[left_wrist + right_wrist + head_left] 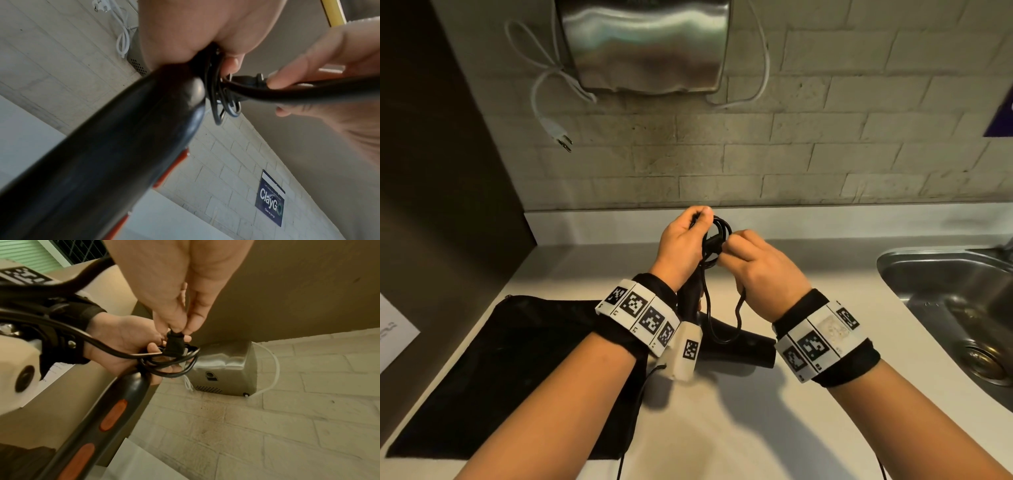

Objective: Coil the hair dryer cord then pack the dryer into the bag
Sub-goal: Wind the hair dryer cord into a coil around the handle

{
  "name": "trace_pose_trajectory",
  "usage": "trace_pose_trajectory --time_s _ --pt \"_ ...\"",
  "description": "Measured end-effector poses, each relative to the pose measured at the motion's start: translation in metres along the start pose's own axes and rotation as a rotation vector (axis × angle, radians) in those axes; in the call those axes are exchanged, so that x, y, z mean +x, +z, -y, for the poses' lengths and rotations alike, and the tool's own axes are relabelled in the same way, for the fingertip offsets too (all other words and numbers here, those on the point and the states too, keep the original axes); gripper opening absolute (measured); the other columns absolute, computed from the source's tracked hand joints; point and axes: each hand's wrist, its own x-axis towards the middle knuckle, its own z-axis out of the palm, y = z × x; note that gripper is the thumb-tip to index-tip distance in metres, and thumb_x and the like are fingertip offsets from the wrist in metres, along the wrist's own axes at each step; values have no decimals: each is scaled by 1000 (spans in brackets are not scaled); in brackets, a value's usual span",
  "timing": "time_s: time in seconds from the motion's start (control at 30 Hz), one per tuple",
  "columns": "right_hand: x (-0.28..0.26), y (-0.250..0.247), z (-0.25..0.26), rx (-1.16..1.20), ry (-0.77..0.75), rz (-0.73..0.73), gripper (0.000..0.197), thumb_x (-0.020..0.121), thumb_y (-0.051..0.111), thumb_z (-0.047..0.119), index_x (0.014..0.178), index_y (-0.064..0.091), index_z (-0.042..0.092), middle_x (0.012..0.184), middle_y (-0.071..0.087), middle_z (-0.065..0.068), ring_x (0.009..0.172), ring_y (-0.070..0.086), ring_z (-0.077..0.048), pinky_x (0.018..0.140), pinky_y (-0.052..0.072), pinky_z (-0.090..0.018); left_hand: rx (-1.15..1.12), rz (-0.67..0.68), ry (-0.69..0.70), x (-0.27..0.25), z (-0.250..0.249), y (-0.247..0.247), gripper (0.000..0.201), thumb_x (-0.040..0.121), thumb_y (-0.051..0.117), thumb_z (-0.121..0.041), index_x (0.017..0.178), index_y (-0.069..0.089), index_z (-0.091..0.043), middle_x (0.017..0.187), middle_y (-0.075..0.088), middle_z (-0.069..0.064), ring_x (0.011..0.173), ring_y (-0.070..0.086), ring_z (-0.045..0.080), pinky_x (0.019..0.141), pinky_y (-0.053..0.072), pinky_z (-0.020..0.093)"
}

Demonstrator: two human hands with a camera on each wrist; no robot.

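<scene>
A black hair dryer (739, 346) with orange buttons (114, 414) stands nozzle-down over the counter, its handle (102, 162) pointing up. My left hand (700, 219) grips the coiled black cord (719, 229) at the end of the handle. My right hand (726, 246) pinches the black plug (174, 344) between thumb and fingers, right at the coil (174, 365). A loose loop of cord (738, 311) hangs below the right hand. The black bag (517, 359) lies flat on the counter at the left, partly under my left forearm.
A steel sink (945, 308) is set into the counter at the right. On the brick wall hangs a metal hand dryer (647, 44) with a dangling white cord and plug (558, 133). A dark panel stands at the left, and a blue sign (269, 198) is on the wall.
</scene>
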Motion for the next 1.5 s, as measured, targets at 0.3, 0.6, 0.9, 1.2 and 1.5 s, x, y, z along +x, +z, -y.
trace_pose_trajectory --time_s 0.3,0.6,0.9,1.2,1.5 --pt "2 12 10 562 511 -249 8 80 63 1 85 57 -1 83 40 -2 66 48 4 64 39 -2 -24 8 35 -1 4 4 20 93 48 -28 77 59 -29 55 45 -12 51 41 4 50 33 15" --pt "10 4 6 239 231 0 22 66 63 -12 78 57 6 84 61 -13 64 60 -31 52 53 -36 -19 36 54 -1 8 9 14 91 51 -24 83 63 -22 85 57 5 72 52 10 66 40 17" --pt "10 4 -2 583 667 -128 42 77 64 13 111 42 3 98 46 0 82 48 -13 70 43 -23 -35 108 65 -9 3 13 19 92 50 -24 80 64 -23 92 60 9 86 56 17 85 45 30" --pt "16 5 -14 788 679 176 43 81 55 6 121 40 7 74 55 7 65 55 -6 62 46 -15 -23 167 82 -14 3 14 23 94 45 -22 77 60 -25 72 58 -3 68 56 7 68 46 20" --pt "-9 -1 -28 812 523 401 30 92 47 23 118 51 10 104 63 -5 97 58 -16 88 45 -30 -183 212 -2 -14 -3 10 36 98 32 -22 66 46 -14 43 52 -8 39 46 -1 42 38 11"
